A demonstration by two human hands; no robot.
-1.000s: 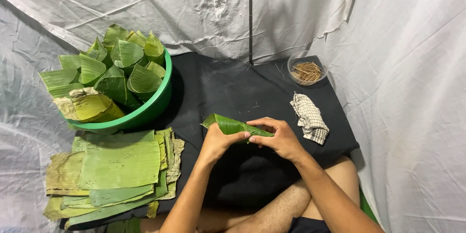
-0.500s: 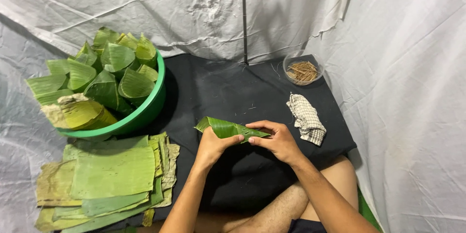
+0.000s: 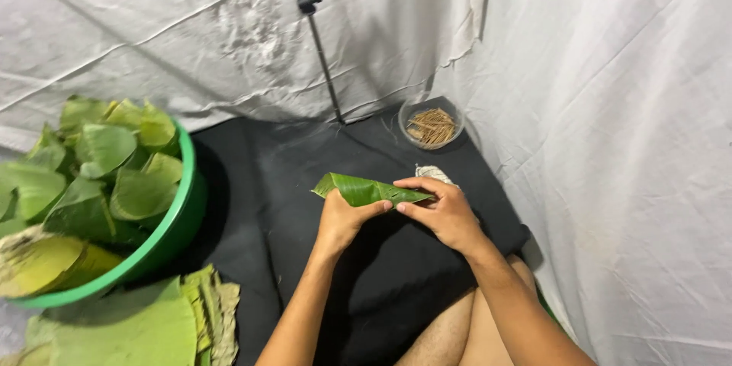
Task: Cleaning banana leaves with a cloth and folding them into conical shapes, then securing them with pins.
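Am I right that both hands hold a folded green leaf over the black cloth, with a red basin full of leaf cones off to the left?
Not quite: the basin is green, not red, as the head view shows. The rest stands: the left hand and right hand hold a folded green leaf over the black cloth, and the basin full of leaf cones sits to the left.

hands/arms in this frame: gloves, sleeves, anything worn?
Both bare. Left hand and right hand: no gloves, no rings visible. Both forearms are uncovered down to the bottom edge of the picture, with no sleeves, watch or wristbands in view. No markings, tape or cables on either arm.
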